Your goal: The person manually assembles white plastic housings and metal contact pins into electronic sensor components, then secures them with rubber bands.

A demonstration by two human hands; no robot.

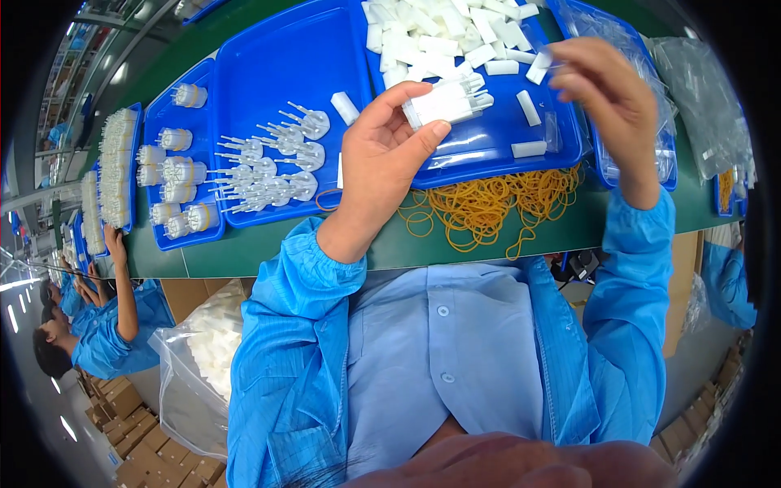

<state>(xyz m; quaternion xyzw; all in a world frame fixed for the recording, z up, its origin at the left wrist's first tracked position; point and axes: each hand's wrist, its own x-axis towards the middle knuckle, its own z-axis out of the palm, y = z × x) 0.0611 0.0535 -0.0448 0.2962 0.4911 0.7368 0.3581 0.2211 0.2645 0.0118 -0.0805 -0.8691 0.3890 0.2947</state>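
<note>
My left hand [376, 154] is closed around a white block-like bundle [446, 102], thumb in front and fingers behind. Thin pale prongs stick out of the bundle's right end. This bundle is held over a blue tray [464, 166] heaped with small white blocks [439, 41]. To the right, my right hand [614, 98] is raised above the same tray's right edge, its fingers curled and smeared by motion. Whether anything is between those fingers is unclear; a loose white block [538, 68] shows just left of them. Clear plastic strips [551, 130] lie below.
Yellow rubber bands [488, 203] are heaped on the green table [358, 248] along the near edge. Left, a blue tray [285, 61] holds white pronged parts [268, 175]; another has banded bundles [183, 171]. Clear plastic pieces fill a tray [665, 150] at right. Co-workers [122, 317] sit far left.
</note>
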